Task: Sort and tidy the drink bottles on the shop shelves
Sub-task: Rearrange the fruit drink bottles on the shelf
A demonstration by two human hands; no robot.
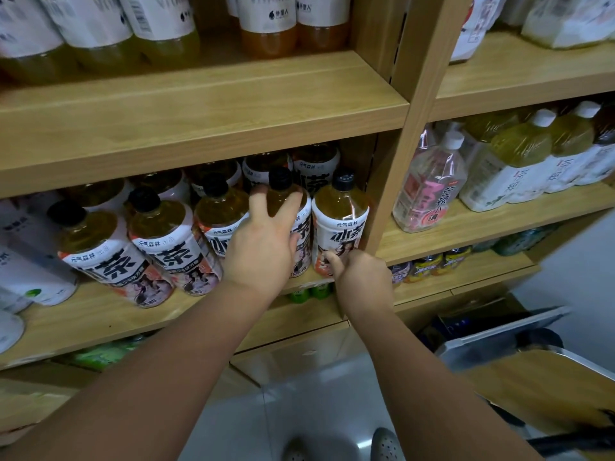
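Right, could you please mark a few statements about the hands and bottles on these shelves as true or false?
1. The left hand grips an iced tea bottle around its shoulder. True.
2. The iced tea bottles in the front row have white caps. False: their caps are black.
3. The right hand touches the rightmost iced tea bottle low on its label. True.
4. The pink-labelled bottle stands in the same bay as the iced teas. False: it stands in the next bay, to the right of the wooden upright.
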